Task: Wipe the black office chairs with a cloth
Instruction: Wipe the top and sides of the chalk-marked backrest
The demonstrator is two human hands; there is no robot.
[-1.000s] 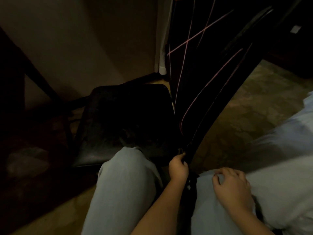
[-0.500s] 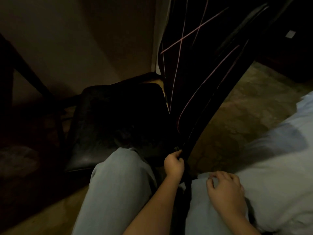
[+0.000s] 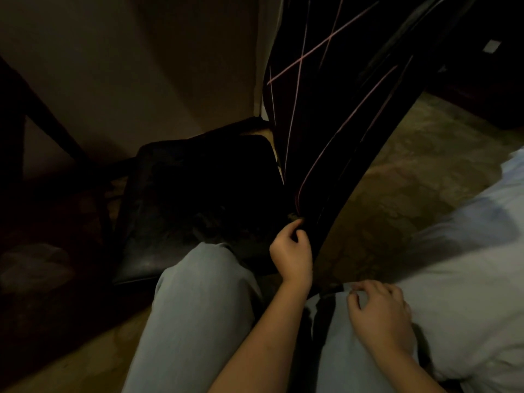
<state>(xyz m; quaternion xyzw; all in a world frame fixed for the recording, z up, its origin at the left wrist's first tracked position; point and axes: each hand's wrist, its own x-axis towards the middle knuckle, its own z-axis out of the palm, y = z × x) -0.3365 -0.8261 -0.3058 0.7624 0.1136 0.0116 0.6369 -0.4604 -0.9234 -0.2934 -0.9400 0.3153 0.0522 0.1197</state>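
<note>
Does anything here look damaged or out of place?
The black chair seat looks scuffed, with pale mottled patches toward its front edge, though the dim light makes that unsure. The floor is blotchy too. Nothing looks spilled or toppled.

The left forearm runs bare from the bottom centre of the frame up to the left hand [image 3: 292, 251], just below the middle. Its curled fingers and thumb pinch the lower end of a dark cloth [image 3: 312, 171]. The right hand [image 3: 380, 316] sits at lower right, palm down, fingers loosely bent, fingertips resting on the right thigh.
</note>
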